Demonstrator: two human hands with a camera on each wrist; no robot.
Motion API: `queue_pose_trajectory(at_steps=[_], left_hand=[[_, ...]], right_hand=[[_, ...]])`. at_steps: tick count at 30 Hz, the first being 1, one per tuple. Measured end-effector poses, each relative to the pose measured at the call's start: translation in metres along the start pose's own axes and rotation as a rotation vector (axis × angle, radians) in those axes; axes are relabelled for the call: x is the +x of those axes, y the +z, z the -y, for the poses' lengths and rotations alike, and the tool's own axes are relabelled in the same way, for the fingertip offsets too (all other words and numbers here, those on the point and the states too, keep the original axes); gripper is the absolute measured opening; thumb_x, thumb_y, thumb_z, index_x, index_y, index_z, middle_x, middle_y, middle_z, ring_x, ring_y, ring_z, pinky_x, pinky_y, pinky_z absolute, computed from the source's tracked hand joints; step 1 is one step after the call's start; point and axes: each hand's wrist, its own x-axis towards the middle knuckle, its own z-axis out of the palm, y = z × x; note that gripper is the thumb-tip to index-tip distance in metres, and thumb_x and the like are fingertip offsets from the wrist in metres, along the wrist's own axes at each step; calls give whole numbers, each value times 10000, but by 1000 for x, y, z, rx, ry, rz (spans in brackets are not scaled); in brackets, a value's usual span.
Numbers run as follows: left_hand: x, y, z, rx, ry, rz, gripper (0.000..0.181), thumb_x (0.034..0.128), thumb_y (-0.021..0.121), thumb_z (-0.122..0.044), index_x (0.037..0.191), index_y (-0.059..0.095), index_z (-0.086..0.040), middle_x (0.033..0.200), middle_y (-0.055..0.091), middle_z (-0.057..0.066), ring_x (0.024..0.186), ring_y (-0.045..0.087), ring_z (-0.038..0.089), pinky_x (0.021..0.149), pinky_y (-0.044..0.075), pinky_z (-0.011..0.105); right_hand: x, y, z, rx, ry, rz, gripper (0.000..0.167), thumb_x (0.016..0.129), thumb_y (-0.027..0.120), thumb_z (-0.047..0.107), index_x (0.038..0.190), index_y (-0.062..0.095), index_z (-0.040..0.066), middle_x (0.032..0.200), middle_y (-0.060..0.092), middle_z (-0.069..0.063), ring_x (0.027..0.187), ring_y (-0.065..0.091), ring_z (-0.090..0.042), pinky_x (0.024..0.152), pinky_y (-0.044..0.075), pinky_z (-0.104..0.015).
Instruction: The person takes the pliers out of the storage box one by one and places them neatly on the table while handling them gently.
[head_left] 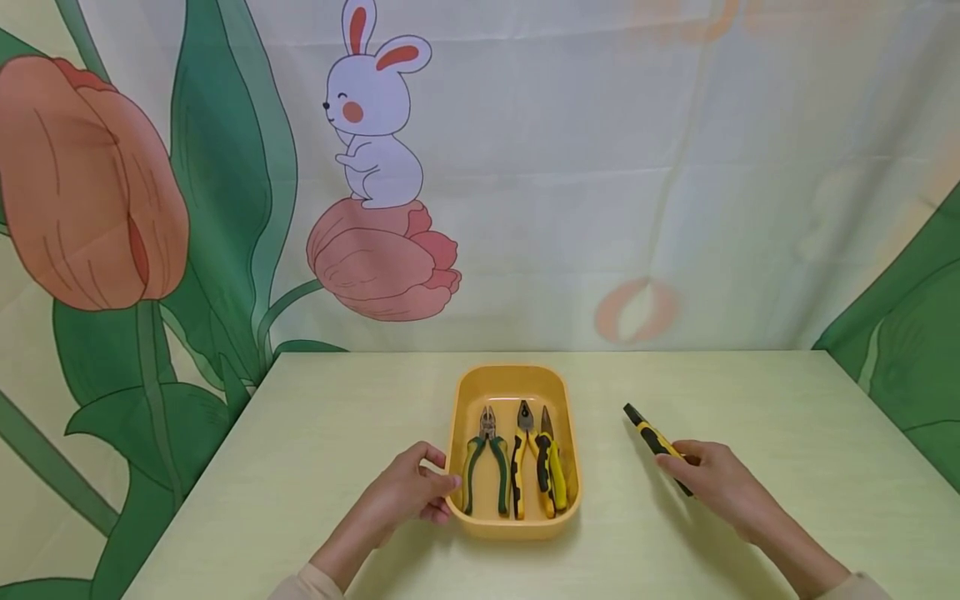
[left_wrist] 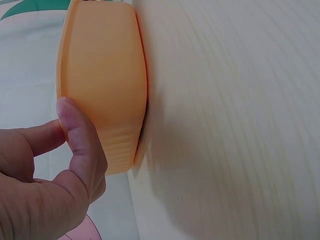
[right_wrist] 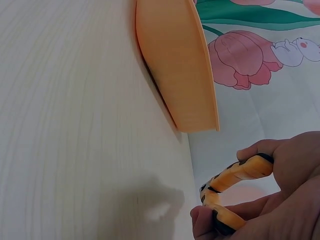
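A yellow plastic tray (head_left: 513,531) stands on the table. My left hand (head_left: 411,487) pinches its left rim, thumb on top and fingers against the outer wall; the left wrist view shows this hold on the tray wall (left_wrist: 105,65) closely. Inside lie green-handled pliers (head_left: 472,467), yellow-and-black combination pliers (head_left: 517,467) and, at the right, long-nose pliers (head_left: 547,423). Right of the tray, above the table, my right hand (head_left: 716,482) grips another pair of yellow-and-black pliers (head_left: 649,433), its head pointing away to the upper left. Its handles (right_wrist: 245,170) are spread in the right wrist view.
The pale green tabletop (head_left: 330,417) ends at a back edge behind the tray. Behind it hangs a cloth backdrop (head_left: 540,208) printed with tulips and a white rabbit (head_left: 378,125).
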Motion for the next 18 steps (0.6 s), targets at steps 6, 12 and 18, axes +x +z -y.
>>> queue_pose_trajectory(at_steps=[6, 12, 18], left_hand=[[0, 0, -1, 3, -2, -1, 325, 985, 684, -40, 1203, 462, 56, 883, 636, 196, 605, 628, 185, 591, 606, 290], [2, 0, 0, 5, -8, -7, 329, 981, 693, -46, 1197, 465, 52, 879, 640, 199, 603, 630, 186, 587, 605, 289], [1, 1, 1, 0, -1, -2, 326, 983, 689, -43, 1195, 463, 57, 863, 639, 186, 602, 627, 182, 588, 604, 287]], right_hand=[[-1, 1, 2, 0, 4, 15, 288, 1040, 621, 296, 939, 622, 27, 710, 349, -8, 626, 298, -163, 510, 240, -261], [1, 2, 1, -14, 39, 11, 275, 1035, 625, 295, 950, 628, 34, 743, 373, -25, 652, 324, -177, 526, 256, -268], [3, 4, -1, -33, 51, 9, 288, 1025, 636, 292, 1074, 665, 10, 774, 415, -37, 670, 358, -191, 536, 279, -272]])
